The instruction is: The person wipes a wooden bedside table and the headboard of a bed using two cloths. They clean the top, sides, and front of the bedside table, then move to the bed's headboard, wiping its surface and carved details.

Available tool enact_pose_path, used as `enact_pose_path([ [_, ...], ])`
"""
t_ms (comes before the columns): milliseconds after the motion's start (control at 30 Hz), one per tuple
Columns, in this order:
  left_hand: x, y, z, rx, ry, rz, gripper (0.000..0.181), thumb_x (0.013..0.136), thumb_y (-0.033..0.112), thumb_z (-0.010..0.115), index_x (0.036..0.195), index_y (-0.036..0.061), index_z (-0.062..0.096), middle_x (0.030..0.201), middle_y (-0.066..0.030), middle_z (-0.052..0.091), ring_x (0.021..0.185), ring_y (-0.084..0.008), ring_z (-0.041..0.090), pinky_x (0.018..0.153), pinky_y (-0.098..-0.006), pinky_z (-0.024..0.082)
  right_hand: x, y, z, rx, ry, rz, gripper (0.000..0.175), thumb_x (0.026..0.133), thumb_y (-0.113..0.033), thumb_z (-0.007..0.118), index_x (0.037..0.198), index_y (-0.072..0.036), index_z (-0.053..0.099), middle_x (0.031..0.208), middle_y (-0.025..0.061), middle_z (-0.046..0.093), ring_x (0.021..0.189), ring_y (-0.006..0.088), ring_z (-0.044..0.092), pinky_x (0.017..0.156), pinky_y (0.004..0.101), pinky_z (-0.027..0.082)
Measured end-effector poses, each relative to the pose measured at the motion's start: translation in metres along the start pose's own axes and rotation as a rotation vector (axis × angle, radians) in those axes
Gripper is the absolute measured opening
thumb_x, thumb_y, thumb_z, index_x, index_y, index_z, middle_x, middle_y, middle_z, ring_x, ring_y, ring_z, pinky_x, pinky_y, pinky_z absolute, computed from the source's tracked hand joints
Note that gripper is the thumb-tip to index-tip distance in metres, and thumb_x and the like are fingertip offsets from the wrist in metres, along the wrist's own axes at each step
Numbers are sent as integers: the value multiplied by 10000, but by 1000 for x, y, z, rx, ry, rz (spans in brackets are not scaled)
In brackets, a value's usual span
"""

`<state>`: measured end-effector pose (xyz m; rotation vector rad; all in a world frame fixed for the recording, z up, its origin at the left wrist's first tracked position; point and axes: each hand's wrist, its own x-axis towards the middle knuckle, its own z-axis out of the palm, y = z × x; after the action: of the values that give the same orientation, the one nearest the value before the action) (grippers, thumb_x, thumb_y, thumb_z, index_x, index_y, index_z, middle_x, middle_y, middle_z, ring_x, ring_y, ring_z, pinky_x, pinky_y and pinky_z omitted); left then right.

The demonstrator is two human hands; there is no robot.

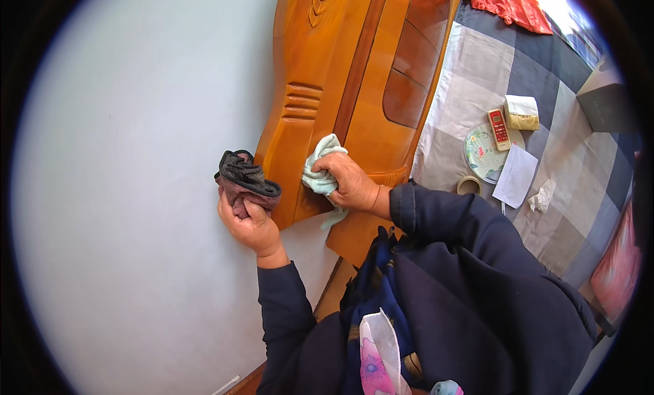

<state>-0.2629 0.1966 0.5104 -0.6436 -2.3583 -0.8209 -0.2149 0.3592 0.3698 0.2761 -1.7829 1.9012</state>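
Note:
My left hand (250, 226) holds a bunched dark grey and maroon cloth (248, 183) with a black edge, close to the white wall and the lower left edge of a wooden headboard (301, 154). To its right, my right hand (355, 183) grips a crumpled pale green cloth (321, 167) against the headboard's face, near its lower end. A loose tail of this cloth hangs below the fingers. The headboard is glossy orange-brown, with carved grooves and a darker inset panel (411, 83).
Right of the headboard lies a checked bedspread (552, 154). On it are a round fan-like disc (480, 157), a red-faced remote control (498, 129), a tissue pack (522, 114), white paper (515, 177), a tape roll (468, 185) and a crumpled tissue (541, 195). A box (605, 101) stands farther right.

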Motion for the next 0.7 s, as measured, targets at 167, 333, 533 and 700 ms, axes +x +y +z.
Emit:
enact_pose_path([
  [167,-2,-1,1,-24,18,-19,469,997,275,564,1343,-33,486,1259,-178,531,1135,-314,571,967,-401,482,45,59,-65,-319,206,-120,466,667,95,632,1091,-97,608,1028,126,597,1030,354,562,940,436,453],
  [333,-3,-2,2,10,35,-28,468,984,248,569,1343,-40,484,1248,-176,538,1136,-316,571,970,-398,478,64,66,-81,-329,584,95,408,778,38,594,1168,-51,516,1087,210,524,1017,414,506,930,446,427],
  [533,-2,-3,-1,-21,16,-48,463,978,230,558,1340,-49,483,1293,-181,528,1173,-320,559,999,-404,461,-27,43,-30,-318,-117,-133,555,677,60,657,1197,-107,558,1112,135,566,1116,359,523,999,442,411],
  [700,-2,0,-2,15,21,-50,459,976,229,550,1340,-43,488,1296,-187,529,1173,-324,558,1009,-402,454,59,66,-86,-458,230,-201,529,710,61,630,1209,-98,557,1170,132,579,1132,361,531,1005,447,419],
])
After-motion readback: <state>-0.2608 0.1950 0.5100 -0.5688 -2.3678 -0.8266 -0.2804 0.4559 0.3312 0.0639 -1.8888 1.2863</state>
